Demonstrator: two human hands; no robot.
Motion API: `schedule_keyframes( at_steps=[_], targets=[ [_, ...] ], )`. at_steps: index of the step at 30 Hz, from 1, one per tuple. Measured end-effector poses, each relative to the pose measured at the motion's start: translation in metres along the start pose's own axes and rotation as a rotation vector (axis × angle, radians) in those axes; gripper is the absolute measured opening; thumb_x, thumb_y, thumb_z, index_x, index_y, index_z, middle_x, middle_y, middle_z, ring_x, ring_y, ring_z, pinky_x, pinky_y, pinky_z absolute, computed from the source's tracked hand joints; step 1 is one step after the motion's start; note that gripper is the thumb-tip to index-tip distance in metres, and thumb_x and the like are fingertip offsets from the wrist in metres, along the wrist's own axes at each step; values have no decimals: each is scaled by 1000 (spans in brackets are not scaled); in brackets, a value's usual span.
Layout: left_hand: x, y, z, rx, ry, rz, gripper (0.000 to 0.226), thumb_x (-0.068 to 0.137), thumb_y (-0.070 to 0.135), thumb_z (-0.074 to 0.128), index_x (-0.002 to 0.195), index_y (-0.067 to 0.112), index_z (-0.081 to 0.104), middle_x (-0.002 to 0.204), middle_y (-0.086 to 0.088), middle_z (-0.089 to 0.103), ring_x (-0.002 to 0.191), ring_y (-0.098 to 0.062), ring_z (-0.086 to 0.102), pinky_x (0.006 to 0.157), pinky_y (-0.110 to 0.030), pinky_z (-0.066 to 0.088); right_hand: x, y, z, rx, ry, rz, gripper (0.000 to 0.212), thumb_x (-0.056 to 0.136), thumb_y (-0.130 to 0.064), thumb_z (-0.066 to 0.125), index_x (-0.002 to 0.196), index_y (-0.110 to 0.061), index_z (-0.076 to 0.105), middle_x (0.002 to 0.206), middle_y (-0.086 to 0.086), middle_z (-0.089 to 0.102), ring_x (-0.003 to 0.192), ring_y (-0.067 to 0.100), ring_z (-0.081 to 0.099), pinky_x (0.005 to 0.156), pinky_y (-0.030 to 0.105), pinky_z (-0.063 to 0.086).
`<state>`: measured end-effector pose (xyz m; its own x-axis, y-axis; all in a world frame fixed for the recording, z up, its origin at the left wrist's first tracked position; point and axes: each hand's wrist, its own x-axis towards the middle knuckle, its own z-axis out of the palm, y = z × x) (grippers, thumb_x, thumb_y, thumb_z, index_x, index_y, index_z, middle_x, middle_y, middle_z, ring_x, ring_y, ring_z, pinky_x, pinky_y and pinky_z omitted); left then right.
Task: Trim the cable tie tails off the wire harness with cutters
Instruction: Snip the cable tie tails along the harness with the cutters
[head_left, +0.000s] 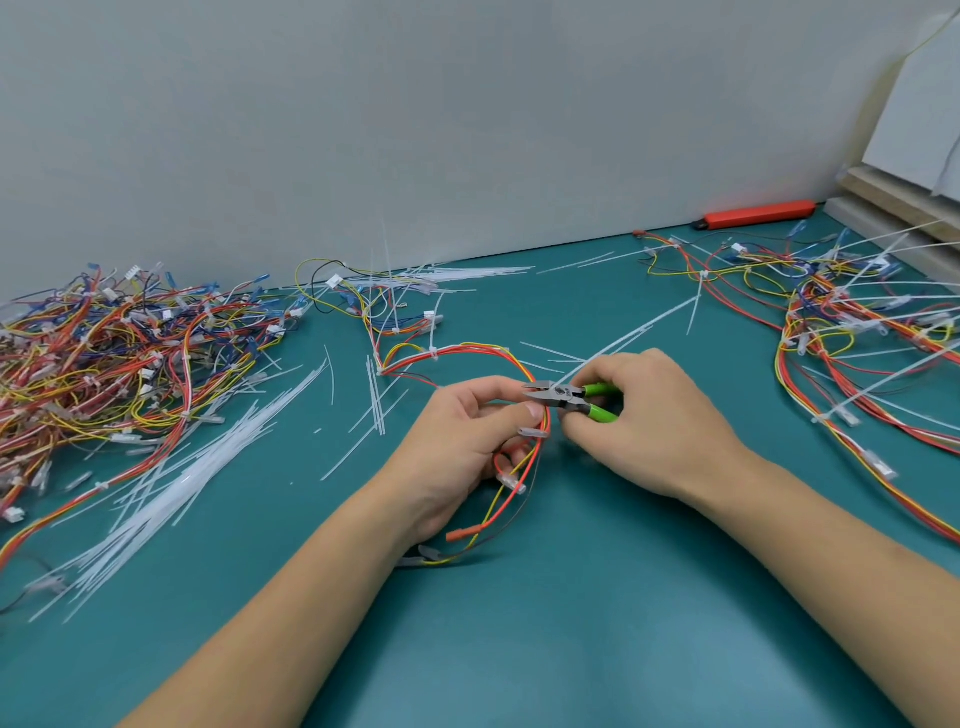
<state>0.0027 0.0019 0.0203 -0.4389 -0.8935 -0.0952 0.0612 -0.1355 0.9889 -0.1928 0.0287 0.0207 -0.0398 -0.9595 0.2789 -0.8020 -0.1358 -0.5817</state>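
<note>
Wire harness (524, 364), thin red/yellow/orange strands w/ clear plastic connectors, loops betw. both hands. Left hand (467, 441) pinches the bundle, thumb on top. Right hand (644, 421) curled round green-handled cutters (569, 399), metal tips at the wires. Loose white tie tails (171, 493) left of hands on teal surface (571, 623).

Brightness: even, fairly bright, with a cool cast over the teal desk (597, 623) and the pale wall (363, 104).
Shadows: soft and faint, a dim patch on the desk between the forearms.
Glare: a mild pale sheen at the desk's near edge, nothing blown out.
Sharpness: centre fairly crisp; the wire pile (104, 364) at the left edge looks smeared.
Distortion: wide-angle bending; the desk's far edge tilts and curves.
</note>
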Motion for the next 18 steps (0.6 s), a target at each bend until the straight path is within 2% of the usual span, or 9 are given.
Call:
schedule_keyframes(
  at_steps=[3,8,10,14,18],
  targets=[
    [0,0,0,-5,12,-6,15,93,3,67,107,1,67,72,-5,63,52,-12,50,44,-19,38,1,-4,1,-116,-2,-8,25,76,-51,56,92,-33,62,86,-16,63,97,17,50,87,39,43],
    [-1,1,1,-1,4,-8,17,93,4,66,109,-2,66,72,-4,64,52,-12,49,44,-19,40,2,1,0,-82,-38,32,36,68,-48,50,101,-34,55,101,-15,57,106,15,46,85,35,41],
    [-2,2,1,5,-2,-4,13,93,4,66,106,2,66,72,-4,64,51,-12,49,42,-20,44,2,4,-1,-79,-62,40,36,69,-47,53,103,-34,53,105,-15,54,108,13,42,82,33,38],
    [-3,3,2,10,3,-9,10,93,3,66,104,4,66,73,-5,66,51,-13,50,42,-20,45,5,9,-7,-65,-101,16,25,78,-37,69,99,-37,55,100,-17,55,105,14,46,84,34,43],
    [-4,4,2,9,7,-14,11,93,4,66,104,4,66,70,-3,65,51,-12,50,43,-21,46,6,13,-14,-90,-117,-21,30,77,-54,71,101,-37,64,99,-16,63,103,12,53,87,36,48]
  ],
)
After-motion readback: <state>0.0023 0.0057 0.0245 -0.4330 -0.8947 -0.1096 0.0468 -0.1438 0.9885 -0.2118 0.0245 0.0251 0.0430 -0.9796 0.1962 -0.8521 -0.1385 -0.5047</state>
